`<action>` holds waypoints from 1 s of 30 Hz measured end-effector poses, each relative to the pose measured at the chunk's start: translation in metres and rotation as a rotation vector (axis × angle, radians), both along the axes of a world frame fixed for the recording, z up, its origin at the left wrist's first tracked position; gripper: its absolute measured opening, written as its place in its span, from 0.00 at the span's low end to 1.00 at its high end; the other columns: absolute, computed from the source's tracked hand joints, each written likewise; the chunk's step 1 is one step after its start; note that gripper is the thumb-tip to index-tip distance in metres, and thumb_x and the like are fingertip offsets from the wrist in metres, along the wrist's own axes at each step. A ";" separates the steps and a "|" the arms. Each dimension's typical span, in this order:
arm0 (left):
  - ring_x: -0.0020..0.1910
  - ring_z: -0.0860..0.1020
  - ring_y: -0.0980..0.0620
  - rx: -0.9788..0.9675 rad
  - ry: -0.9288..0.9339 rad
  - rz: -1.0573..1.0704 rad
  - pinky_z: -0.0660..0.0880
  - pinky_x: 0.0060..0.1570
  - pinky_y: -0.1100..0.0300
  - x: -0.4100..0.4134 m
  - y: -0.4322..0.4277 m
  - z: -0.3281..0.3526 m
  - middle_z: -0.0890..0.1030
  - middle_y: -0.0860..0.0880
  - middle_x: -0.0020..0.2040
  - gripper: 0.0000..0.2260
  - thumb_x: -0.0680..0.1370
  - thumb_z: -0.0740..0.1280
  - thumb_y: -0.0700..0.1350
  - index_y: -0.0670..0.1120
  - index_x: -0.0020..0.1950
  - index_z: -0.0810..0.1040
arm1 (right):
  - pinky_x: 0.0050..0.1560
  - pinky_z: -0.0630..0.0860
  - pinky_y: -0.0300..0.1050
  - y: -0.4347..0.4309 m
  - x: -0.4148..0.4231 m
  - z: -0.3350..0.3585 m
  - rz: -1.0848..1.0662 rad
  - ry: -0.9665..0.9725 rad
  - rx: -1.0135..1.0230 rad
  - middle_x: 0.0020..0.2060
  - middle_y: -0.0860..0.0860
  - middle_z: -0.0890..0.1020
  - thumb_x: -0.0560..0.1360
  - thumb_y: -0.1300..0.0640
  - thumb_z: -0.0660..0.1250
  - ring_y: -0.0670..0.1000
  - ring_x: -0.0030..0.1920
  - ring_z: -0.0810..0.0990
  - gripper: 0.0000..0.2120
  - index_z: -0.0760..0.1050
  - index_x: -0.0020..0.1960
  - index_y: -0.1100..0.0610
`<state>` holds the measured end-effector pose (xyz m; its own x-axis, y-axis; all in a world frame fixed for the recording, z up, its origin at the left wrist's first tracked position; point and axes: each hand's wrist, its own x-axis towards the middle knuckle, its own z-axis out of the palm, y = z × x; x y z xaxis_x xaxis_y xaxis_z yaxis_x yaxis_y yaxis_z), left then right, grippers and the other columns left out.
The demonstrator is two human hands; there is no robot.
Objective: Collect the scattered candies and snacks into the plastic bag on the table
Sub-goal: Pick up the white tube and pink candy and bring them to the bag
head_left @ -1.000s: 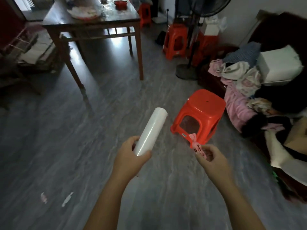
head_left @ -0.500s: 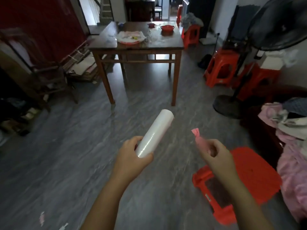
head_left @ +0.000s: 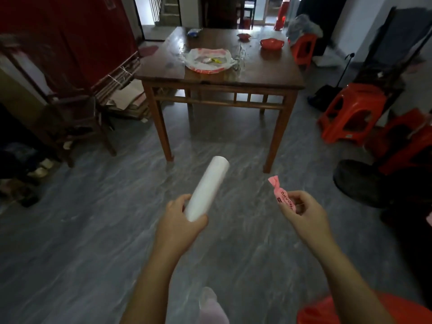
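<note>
Above floor: right hand [head_left: 301, 212] grip pinches pink candy [head_left: 281, 195]; left hand [head_left: 181, 219] grip clasps white roll [head_left: 207, 188].

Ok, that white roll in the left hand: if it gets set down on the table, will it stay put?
Probably not if laid on its side: the white roll is a smooth cylinder and the table top looks glossy, so it may roll. It looks light, since the left hand holds it by one end alone.

I see white roll [head_left: 207, 188] | pink candy [head_left: 284, 197], dark lettering | brown table [head_left: 268, 73] | white-red bag [head_left: 210, 58] | orange-red stools [head_left: 350, 112] | grey streaked floor [head_left: 93, 230]
</note>
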<state>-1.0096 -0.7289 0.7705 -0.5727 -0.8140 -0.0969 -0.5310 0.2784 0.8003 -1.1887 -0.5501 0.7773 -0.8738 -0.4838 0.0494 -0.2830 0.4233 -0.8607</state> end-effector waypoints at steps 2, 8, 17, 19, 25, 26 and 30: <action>0.43 0.75 0.53 -0.019 0.007 -0.009 0.75 0.40 0.55 -0.033 -0.046 0.001 0.74 0.50 0.53 0.22 0.65 0.73 0.49 0.54 0.58 0.72 | 0.33 0.69 0.28 -0.047 -0.030 0.009 0.012 0.022 -0.007 0.39 0.51 0.79 0.70 0.59 0.70 0.39 0.33 0.75 0.08 0.73 0.41 0.48; 0.47 0.75 0.50 0.016 0.022 0.021 0.77 0.43 0.51 -0.122 -0.138 -0.006 0.73 0.49 0.53 0.29 0.65 0.73 0.50 0.51 0.64 0.67 | 0.33 0.70 0.28 -0.147 -0.103 0.003 0.035 0.001 0.008 0.38 0.48 0.78 0.70 0.61 0.70 0.42 0.34 0.76 0.06 0.75 0.44 0.54; 0.44 0.73 0.58 -0.053 0.042 0.008 0.70 0.34 0.65 -0.284 -0.274 -0.004 0.74 0.52 0.52 0.20 0.66 0.73 0.48 0.54 0.54 0.71 | 0.28 0.69 0.32 -0.276 -0.289 -0.010 0.014 -0.050 -0.044 0.33 0.48 0.78 0.70 0.62 0.69 0.47 0.32 0.74 0.11 0.72 0.38 0.48; 0.45 0.73 0.58 -0.072 0.025 0.016 0.72 0.35 0.64 -0.321 -0.305 0.006 0.73 0.52 0.52 0.20 0.65 0.73 0.49 0.54 0.54 0.70 | 0.28 0.69 0.30 -0.310 -0.329 -0.001 0.058 -0.047 -0.055 0.34 0.49 0.78 0.70 0.62 0.69 0.47 0.33 0.75 0.10 0.72 0.39 0.49; 0.45 0.73 0.57 -0.105 0.038 0.048 0.71 0.34 0.63 -0.396 -0.386 0.024 0.74 0.53 0.52 0.20 0.66 0.73 0.49 0.55 0.55 0.71 | 0.32 0.69 0.32 -0.407 -0.416 0.012 0.137 -0.071 -0.046 0.39 0.45 0.77 0.71 0.58 0.69 0.42 0.38 0.75 0.07 0.72 0.45 0.50; 0.45 0.74 0.57 -0.103 0.044 0.054 0.71 0.35 0.63 -0.405 -0.400 0.023 0.74 0.52 0.52 0.20 0.66 0.73 0.49 0.55 0.55 0.71 | 0.33 0.69 0.34 -0.423 -0.426 0.009 0.142 -0.090 -0.056 0.39 0.46 0.78 0.71 0.58 0.69 0.42 0.39 0.76 0.07 0.73 0.45 0.50; 0.46 0.74 0.55 -0.099 0.043 0.082 0.70 0.38 0.61 -0.451 -0.466 0.017 0.74 0.51 0.52 0.20 0.67 0.72 0.47 0.53 0.56 0.71 | 0.34 0.68 0.37 -0.479 -0.462 -0.016 0.174 -0.103 0.008 0.40 0.52 0.79 0.71 0.59 0.70 0.47 0.38 0.77 0.06 0.74 0.45 0.53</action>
<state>-1.4605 -1.1954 0.7872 -0.5054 -0.8628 0.0092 -0.5215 0.3139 0.7934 -1.6505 -1.0290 0.7614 -0.7774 -0.6277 -0.0406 -0.2628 0.3827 -0.8857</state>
